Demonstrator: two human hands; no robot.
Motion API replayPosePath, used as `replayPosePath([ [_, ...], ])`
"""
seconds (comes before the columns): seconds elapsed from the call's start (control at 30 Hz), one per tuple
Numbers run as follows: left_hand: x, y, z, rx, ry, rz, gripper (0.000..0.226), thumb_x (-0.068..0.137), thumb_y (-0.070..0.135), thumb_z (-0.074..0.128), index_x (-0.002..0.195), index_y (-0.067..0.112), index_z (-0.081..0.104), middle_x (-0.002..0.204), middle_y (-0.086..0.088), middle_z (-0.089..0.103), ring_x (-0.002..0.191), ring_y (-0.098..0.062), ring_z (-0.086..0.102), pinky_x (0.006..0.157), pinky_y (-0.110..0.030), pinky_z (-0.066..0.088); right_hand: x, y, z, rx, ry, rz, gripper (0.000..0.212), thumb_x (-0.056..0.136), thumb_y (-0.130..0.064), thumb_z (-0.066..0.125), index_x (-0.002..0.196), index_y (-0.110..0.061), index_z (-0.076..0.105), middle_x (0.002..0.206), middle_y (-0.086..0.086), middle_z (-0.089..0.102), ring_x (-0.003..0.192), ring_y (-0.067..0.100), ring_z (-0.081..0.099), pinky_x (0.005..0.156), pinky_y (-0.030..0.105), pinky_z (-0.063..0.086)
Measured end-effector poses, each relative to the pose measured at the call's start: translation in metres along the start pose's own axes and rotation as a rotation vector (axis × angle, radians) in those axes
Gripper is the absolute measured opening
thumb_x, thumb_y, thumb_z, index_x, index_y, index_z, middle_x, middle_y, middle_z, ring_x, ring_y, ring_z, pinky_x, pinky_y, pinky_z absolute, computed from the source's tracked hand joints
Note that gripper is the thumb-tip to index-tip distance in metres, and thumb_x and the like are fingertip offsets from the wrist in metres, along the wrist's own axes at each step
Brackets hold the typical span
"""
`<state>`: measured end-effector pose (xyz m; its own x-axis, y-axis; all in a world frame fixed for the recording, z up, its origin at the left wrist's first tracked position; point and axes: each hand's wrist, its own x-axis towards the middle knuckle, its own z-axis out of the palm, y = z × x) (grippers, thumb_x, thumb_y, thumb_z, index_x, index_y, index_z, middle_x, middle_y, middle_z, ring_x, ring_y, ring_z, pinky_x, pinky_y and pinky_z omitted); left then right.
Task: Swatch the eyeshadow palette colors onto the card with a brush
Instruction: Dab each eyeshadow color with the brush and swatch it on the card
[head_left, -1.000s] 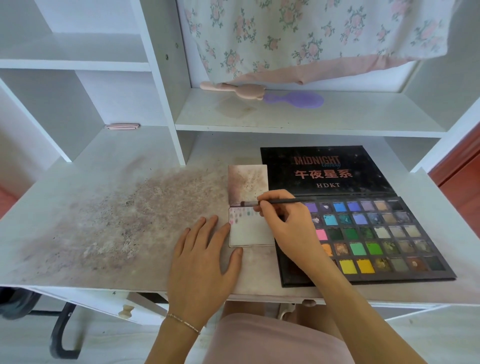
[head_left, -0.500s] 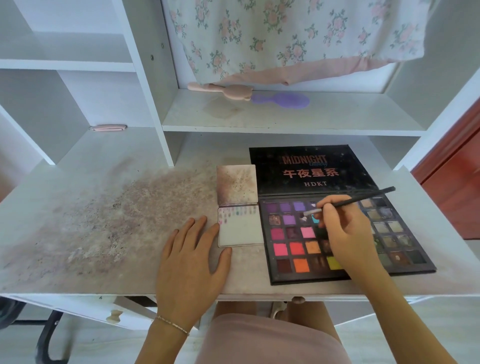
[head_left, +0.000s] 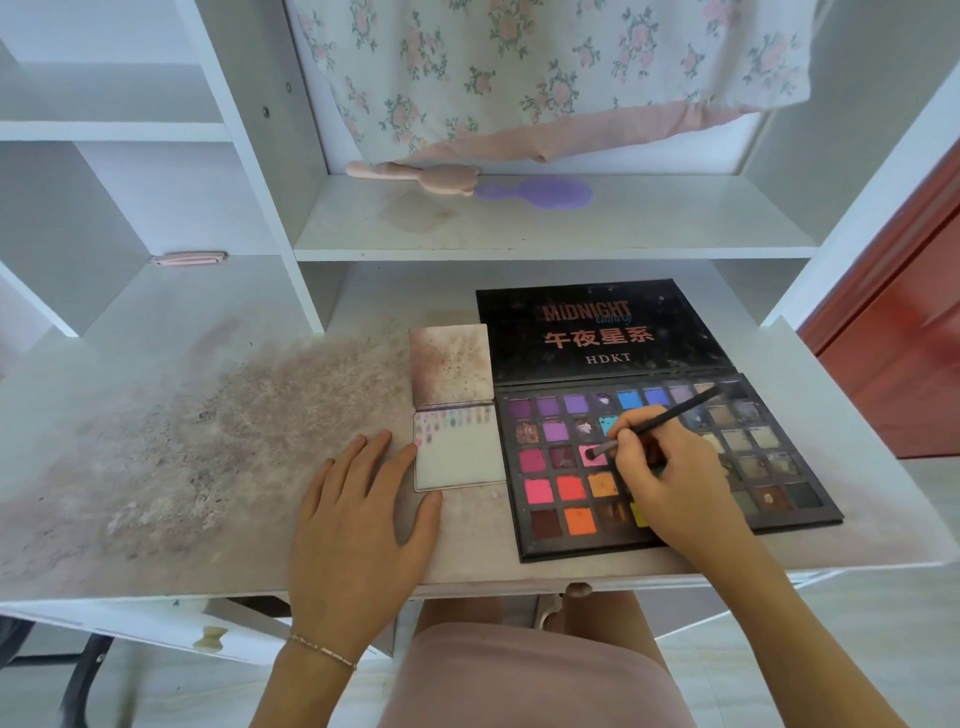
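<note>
In palette (head_left: 550, 540) pink pan: brush (head_left: 670, 415) tip, R hand (head_left: 670, 478) fingers pinching; L hand (head_left: 358, 519) flat by card (head_left: 460, 462).

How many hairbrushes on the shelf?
2: a pink hairbrush on the left and a purple hairbrush right of it, lying end to end; none visibly hidden.

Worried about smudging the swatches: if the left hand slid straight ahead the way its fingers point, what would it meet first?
Probably the card: the left hand lies flat beside it, fingers angled toward its near-left edge, apparently already touching.
</note>
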<state>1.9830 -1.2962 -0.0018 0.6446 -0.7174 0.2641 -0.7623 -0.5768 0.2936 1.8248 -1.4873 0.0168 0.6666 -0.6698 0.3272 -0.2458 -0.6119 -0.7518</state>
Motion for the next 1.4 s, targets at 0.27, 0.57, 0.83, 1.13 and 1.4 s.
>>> replayPosePath([
  [0.27, 0.0, 0.0, 0.0, 0.007, -0.018, -0.007, 0.058, 0.082, 0.05, 0.035, 0.117, 0.012, 0.063, 0.126, -0.011, 0.059, 0.12, -0.031, 0.052, 0.101, -0.045, 0.033, 0.0, -0.002, 0.0, 0.009, -0.005, -0.002, 0.033, 0.088, -0.007, 0.05, 0.075, -0.037, 0.047, 0.061, -0.014, 0.055, 0.069, 0.006, 0.057, 0.052, 0.008, 0.043],
  [0.57, 0.0, -0.001, 0.0, 0.012, -0.014, -0.003, 0.058, 0.082, 0.05, 0.035, 0.116, 0.012, 0.064, 0.124, -0.012, 0.06, 0.118, -0.033, 0.054, 0.1, -0.048, 0.033, 0.001, -0.001, -0.002, 0.021, 0.018, 0.068, 0.029, 0.088, -0.009, 0.049, 0.073, -0.033, 0.049, 0.063, 0.0, 0.06, 0.064, 0.013, 0.057, 0.054, 0.02, 0.046],
  [0.83, 0.0, -0.001, 0.001, 0.01, -0.011, -0.003, 0.057, 0.082, 0.049, 0.036, 0.115, 0.013, 0.064, 0.124, -0.011, 0.061, 0.118, -0.031, 0.054, 0.099, -0.046, 0.035, 0.006, -0.017, 0.007, 0.186, 0.078, 0.07, 0.028, 0.087, -0.007, 0.05, 0.078, -0.033, 0.051, 0.066, -0.009, 0.061, 0.066, 0.007, 0.059, 0.056, 0.014, 0.047],
  [1.13, 0.001, -0.001, -0.001, 0.014, -0.018, -0.01, 0.055, 0.082, 0.049, 0.036, 0.114, 0.015, 0.065, 0.123, -0.008, 0.061, 0.118, -0.029, 0.054, 0.1, -0.046, 0.037, 0.025, -0.049, 0.061, 0.283, -0.123, 0.06, 0.018, 0.087, -0.017, 0.056, 0.078, -0.032, 0.051, 0.073, -0.003, 0.065, 0.068, 0.006, 0.061, 0.058, 0.011, 0.046],
  [1.4, 0.001, 0.0, -0.002, 0.028, -0.033, -0.016, 0.055, 0.082, 0.049, 0.035, 0.116, 0.017, 0.064, 0.125, -0.007, 0.06, 0.12, -0.026, 0.053, 0.101, -0.045, 0.035, 0.034, -0.052, 0.079, 0.264, -0.189, 0.08, 0.018, 0.087, -0.017, 0.057, 0.08, -0.032, 0.05, 0.087, -0.001, 0.066, 0.084, 0.007, 0.063, 0.07, 0.011, 0.05],
])
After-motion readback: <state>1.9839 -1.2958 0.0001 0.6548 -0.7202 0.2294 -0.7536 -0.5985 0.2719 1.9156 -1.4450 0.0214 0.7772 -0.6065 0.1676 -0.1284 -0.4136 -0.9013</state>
